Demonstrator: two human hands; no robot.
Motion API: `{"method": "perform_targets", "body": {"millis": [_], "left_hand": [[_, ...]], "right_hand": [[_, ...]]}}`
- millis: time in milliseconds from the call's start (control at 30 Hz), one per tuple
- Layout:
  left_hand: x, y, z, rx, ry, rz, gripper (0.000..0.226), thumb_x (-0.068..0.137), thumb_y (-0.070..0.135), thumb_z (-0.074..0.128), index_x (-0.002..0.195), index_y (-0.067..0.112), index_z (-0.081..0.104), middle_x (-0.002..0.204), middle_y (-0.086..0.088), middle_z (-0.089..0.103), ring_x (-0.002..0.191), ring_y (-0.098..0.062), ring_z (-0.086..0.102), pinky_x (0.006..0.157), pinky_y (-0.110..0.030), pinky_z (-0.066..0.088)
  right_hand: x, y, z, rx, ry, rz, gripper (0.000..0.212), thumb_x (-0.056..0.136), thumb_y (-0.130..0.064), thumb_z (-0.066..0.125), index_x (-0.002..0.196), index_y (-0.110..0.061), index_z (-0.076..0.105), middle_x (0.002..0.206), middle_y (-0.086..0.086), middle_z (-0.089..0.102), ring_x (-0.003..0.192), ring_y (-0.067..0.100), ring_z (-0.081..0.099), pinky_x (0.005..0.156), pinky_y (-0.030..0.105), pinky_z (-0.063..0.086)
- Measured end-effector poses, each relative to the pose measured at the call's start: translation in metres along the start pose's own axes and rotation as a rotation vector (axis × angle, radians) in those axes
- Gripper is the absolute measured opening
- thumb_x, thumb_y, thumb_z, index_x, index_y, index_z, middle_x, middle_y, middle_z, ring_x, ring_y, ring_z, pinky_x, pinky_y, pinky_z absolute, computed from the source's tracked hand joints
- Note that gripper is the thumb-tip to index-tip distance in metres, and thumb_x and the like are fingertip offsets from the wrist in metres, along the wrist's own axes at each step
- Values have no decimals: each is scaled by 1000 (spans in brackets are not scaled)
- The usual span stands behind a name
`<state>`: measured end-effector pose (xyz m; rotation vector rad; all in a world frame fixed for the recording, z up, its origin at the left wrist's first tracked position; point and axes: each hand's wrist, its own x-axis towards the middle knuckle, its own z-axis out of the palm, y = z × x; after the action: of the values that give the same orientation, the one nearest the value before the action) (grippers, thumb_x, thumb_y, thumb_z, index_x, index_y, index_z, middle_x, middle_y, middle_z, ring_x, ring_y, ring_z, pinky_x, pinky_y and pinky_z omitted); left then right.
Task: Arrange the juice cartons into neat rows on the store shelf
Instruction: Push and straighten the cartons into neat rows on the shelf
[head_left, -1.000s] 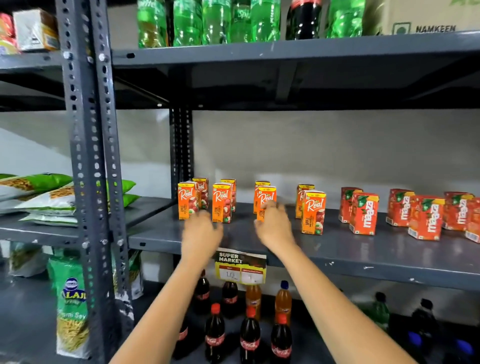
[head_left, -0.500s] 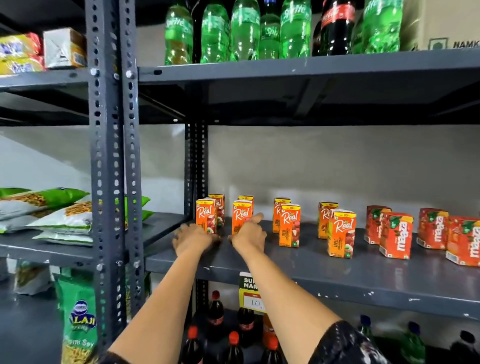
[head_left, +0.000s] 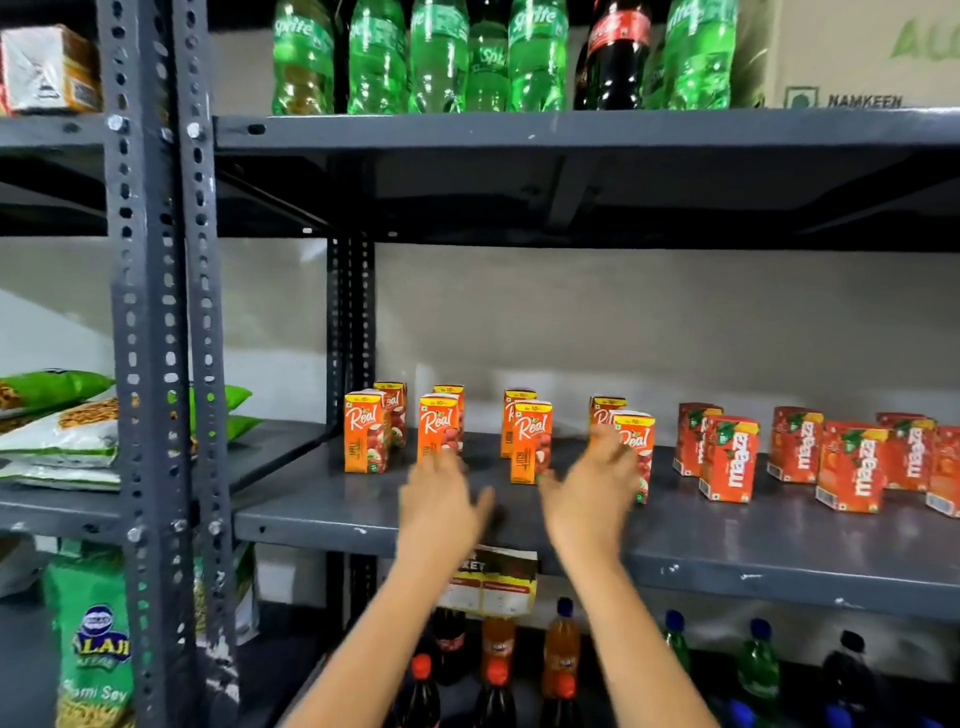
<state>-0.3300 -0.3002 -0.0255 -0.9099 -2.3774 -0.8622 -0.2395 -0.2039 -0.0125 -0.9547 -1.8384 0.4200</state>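
Orange Real juice cartons stand in front-and-back pairs on the grey metal shelf (head_left: 779, 545): one pair at the far left (head_left: 365, 439), a second (head_left: 439, 428), a third (head_left: 530, 441) and a fourth (head_left: 636, 441). Red Maaza cartons (head_left: 727, 460) stand loosely spaced to the right, some turned at an angle. My left hand (head_left: 441, 499) hovers open just below the second front carton. My right hand (head_left: 592, 493) is open with spread fingers, its fingertips against the left side of the fourth front carton. Both hands are motion-blurred.
Green Sprite bottles (head_left: 436, 57), a cola bottle (head_left: 613, 52) and a cardboard box (head_left: 857, 52) fill the shelf above. Soft-drink bottles (head_left: 493, 675) stand below, under a price label (head_left: 493, 579). A perforated upright post (head_left: 150, 364) and snack bags (head_left: 57, 431) are at the left.
Both hands have moved right along the shelf, from the two left carton pairs to the middle and the fourth pair. The view has shifted closer.
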Motion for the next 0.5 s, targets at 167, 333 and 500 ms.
{"method": "perform_targets", "body": {"millis": [167,333,500], "left_hand": [[25,63,36,-41,-285,-171,96,77,62,64,143,1,30,144,-16,40,134,-35,38,108,-45,34],[44,76,57,19,-228,-277,86,80,59,62,140,3,38,143,-18,45,131,-35,43,106,-44,35],[47,75,61,17,-175,-291,71,81,54,64,132,5,50,133,-16,55,124,-33,51,101,-42,40]], "right_hand": [[54,60,-27,-114,-223,269,111,73,-36,79,147,4,6,145,28,33,133,44,36,107,47,35],[66,65,-5,-124,-310,187,83,79,-28,73,137,2,21,133,23,53,124,42,48,102,43,39],[69,52,4,-68,-326,192,79,86,-16,64,144,3,14,138,22,50,129,41,41,101,42,41]]}}
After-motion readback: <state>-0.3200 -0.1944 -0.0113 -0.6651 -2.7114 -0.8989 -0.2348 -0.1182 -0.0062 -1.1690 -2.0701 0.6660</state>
